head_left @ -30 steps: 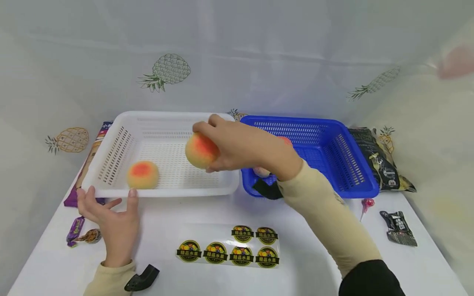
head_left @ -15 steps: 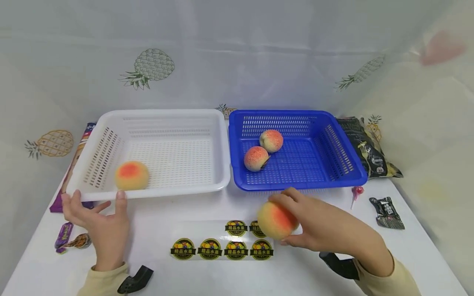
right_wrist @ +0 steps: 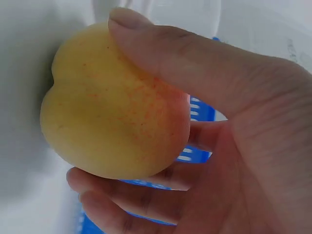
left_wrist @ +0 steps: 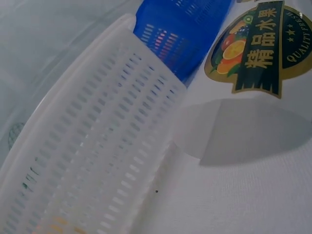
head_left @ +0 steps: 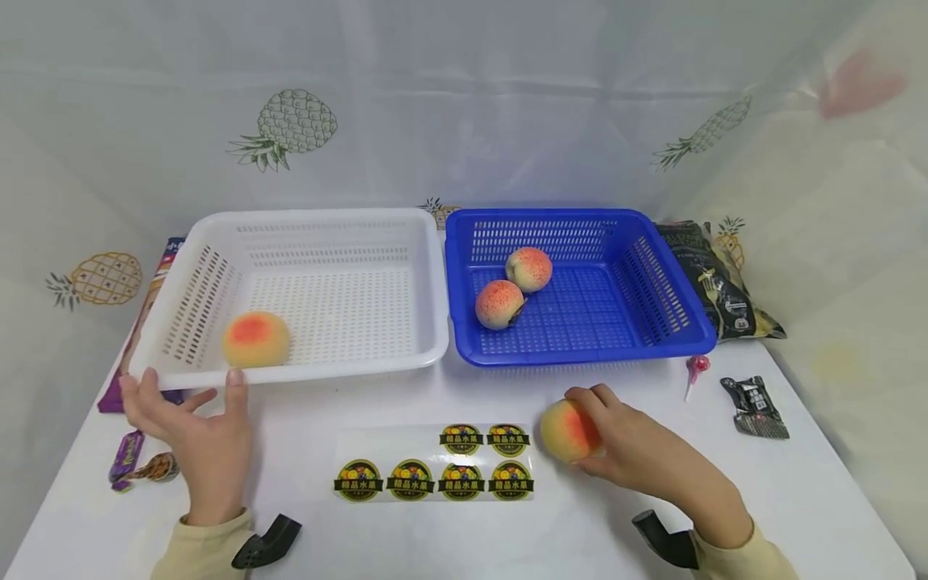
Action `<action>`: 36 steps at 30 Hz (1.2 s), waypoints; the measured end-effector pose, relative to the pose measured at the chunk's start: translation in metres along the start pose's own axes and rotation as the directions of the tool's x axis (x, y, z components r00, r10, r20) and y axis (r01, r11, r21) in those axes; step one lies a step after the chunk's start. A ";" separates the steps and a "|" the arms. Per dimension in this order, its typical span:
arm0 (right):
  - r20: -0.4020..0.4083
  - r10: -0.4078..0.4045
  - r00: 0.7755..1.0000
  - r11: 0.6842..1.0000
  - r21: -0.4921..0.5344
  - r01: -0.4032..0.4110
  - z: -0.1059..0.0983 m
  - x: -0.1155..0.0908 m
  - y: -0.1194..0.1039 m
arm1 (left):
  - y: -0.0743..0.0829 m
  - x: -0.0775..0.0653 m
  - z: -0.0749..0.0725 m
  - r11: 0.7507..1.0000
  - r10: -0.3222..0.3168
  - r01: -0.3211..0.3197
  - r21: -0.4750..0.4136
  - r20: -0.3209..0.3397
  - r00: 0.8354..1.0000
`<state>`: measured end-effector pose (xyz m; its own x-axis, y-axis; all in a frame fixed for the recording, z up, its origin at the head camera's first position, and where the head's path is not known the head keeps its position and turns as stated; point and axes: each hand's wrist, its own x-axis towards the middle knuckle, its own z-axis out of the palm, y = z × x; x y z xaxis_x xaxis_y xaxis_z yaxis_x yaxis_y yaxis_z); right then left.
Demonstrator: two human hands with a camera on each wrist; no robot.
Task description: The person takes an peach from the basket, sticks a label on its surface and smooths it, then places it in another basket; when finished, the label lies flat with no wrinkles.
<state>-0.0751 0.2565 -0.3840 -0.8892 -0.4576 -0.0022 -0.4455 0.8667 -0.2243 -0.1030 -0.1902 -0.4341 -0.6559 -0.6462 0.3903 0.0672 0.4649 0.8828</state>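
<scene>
White on the table (head_left: 391, 548) and the left basket (head_left: 348, 367), deep blue on the right basket (head_left: 580, 355). Yellow, blushed orange-red and finely flecked, on the peach (head_left: 567, 431) toward the near right corner; yellow with an orange-red patch on the left basket's peach (head_left: 257, 349). Cream, speckled coral, on the right basket's two fruits (head_left: 499, 304). Black and gold, with multicoloured fruit prints, on the stickers (head_left: 462, 486). Purple on the sweet (head_left: 126, 453) by the left edge, pink on the lollipop (head_left: 699, 364) by the right. Pale grey, printed with green and orange pineapples, on the backdrop (head_left: 464, 137).
</scene>
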 end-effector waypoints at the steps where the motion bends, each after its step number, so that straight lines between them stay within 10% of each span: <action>1: -0.004 0.009 1.000 1.000 0.004 -0.009 0.002 0.000 0.001 | 0.002 0.000 -0.001 1.000 -0.018 0.018 0.001 0.016 1.000; 8: -0.024 0.026 0.999 1.000 -0.006 -0.026 0.009 -0.002 0.005 | 0.012 -0.011 -0.015 0.983 -0.174 0.169 0.068 0.062 0.983; 11: -0.013 0.029 1.000 1.000 -0.008 -0.029 0.008 -0.003 0.007 | 0.010 -0.025 -0.017 0.944 -0.272 0.237 0.231 0.134 0.953; 13: 0.003 0.030 1.000 1.000 0.005 -0.030 0.008 -0.003 0.008 | 0.011 -0.037 -0.017 0.904 -0.334 0.217 0.368 0.291 0.897; 15: 0.015 0.036 0.999 0.999 0.015 -0.036 0.006 -0.003 0.008 | 0.017 -0.048 -0.014 0.870 -0.380 0.144 0.472 0.455 0.806; 18: 0.009 0.048 0.999 0.999 0.009 -0.048 0.002 -0.003 0.007 | 0.026 -0.061 -0.007 0.875 -0.377 0.038 0.483 0.629 0.680; 22: -0.093 0.037 0.995 0.999 -0.035 -0.040 -0.007 -0.006 -0.004 | 0.034 -0.068 0.003 0.881 -0.417 0.068 0.468 0.700 0.580; 26: -0.196 -0.055 0.979 0.998 -0.030 0.050 -0.015 -0.005 -0.027 | 0.034 -0.068 0.007 0.882 -0.471 0.254 0.396 0.737 0.484; 30: -0.195 -0.155 0.968 0.986 0.031 0.164 -0.012 0.004 -0.048 | 0.033 -0.064 0.001 0.877 -0.385 0.439 0.196 0.833 0.397; 36: -0.140 -0.234 0.962 0.971 0.025 0.239 0.009 0.034 -0.068 | 0.034 -0.058 -0.011 0.882 -0.198 0.470 0.013 0.916 0.348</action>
<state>-0.0744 0.1803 -0.3779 -0.7661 -0.6149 0.1871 -0.6426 0.7268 -0.2426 -0.0547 -0.1438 -0.4240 -0.9304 0.2377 -0.2791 -0.2587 0.1139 0.9592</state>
